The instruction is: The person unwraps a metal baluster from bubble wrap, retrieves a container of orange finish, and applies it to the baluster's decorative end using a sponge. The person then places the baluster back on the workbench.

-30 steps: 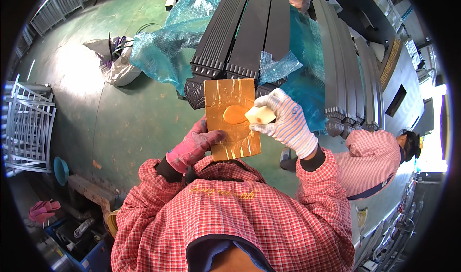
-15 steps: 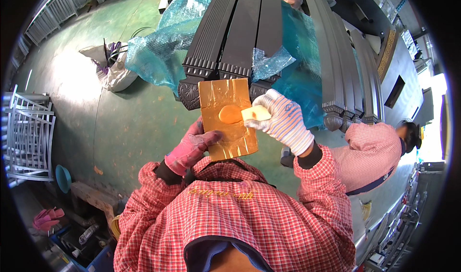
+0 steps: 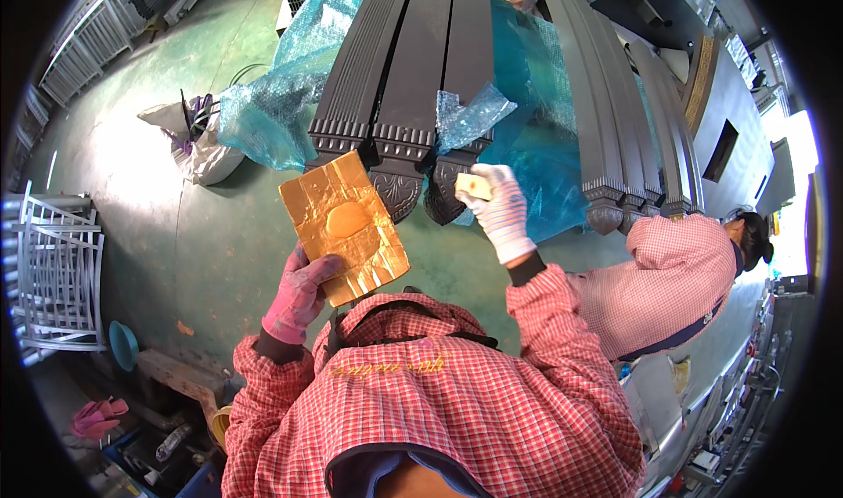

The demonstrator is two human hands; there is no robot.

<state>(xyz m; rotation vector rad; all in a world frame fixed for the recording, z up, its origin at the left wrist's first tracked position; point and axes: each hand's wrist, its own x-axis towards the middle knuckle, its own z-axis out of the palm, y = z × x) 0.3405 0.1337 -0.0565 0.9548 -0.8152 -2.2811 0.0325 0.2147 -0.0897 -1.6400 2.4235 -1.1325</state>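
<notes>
My left hand (image 3: 300,298), in a pink glove, grips a flat gold-smeared board (image 3: 373,256) by its lower left edge, thumb on top. A round puddle of gold paint (image 3: 349,220) sits in the board's middle. In a white striped glove, my right hand (image 3: 503,215) pinches a small pale sponge (image 3: 474,186) with a brownish spot on it. The sponge is close to the carved end (image 3: 443,195) of a dark grey decorative column (image 3: 465,41); whether they touch I cannot tell. Other columns with fluted and carved ends lie alongside.
Blue bubble wrap (image 3: 536,147) lies under and around the columns, with a loose piece (image 3: 474,116) on top. To the right, a co-worker (image 3: 663,292) bends near more grey columns (image 3: 606,129). A white sack (image 3: 198,142) and metal racks (image 3: 61,270) stand at left.
The sponge has left the paint puddle and moved up and right to the column's carved end. My left hand has shifted the board left and tilted it.
</notes>
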